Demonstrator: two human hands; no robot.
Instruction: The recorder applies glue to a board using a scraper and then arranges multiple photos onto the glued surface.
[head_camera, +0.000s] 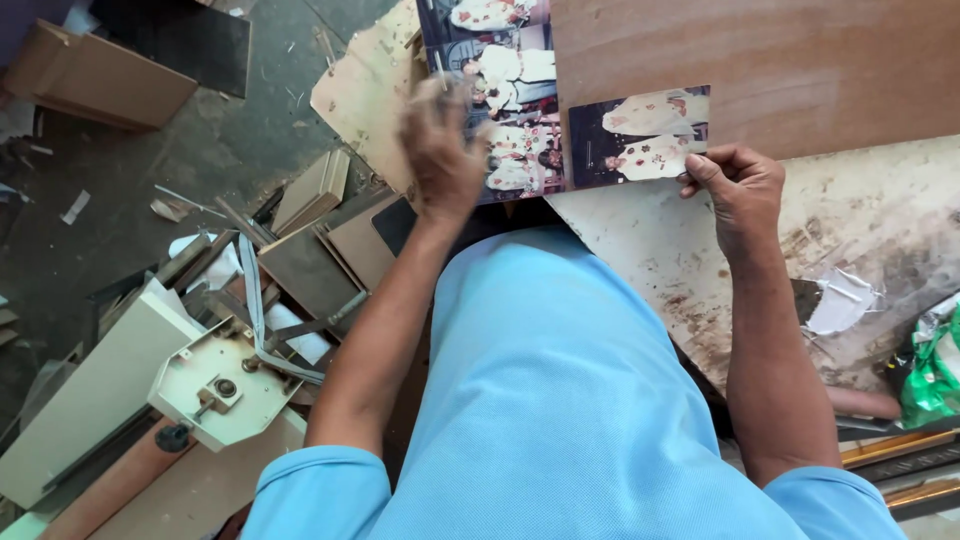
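Glossy paper: a long printed photo sheet (560, 110) with several pictures of people in pale clothes, lying across a brown hardboard panel (780, 60) and a stained, scuffed off-white surface (700, 250).

Right hand (740, 185) pinches the sheet's right-hand corner, thumb on top, fingers hidden under the edge. Left hand (440, 150) sits on the sheet's left part, fingers curled loosely downward; it's motion-blurred, so I can't tell whether it grips the sheet or just presses it. Sheet spans the gap between both hands, just ahead of the person's light blue shirt (560, 400).

Handling, my read: very light, thin, floppy. It will sag or curl if held by one corner only. The gloss coat probably marks and creases easily, and that surface looks gritty. Best hold looks like edges or corners, two points well apart, as the right hand does now. Keep fingers off the printed faces.

Left of the left hand, down on the floor: offcuts of beige board (310, 190), a cream metal bracket plate (220, 385). Right of the right hand: crumpled foil scrap (840, 300), green plastic bag (935, 370).
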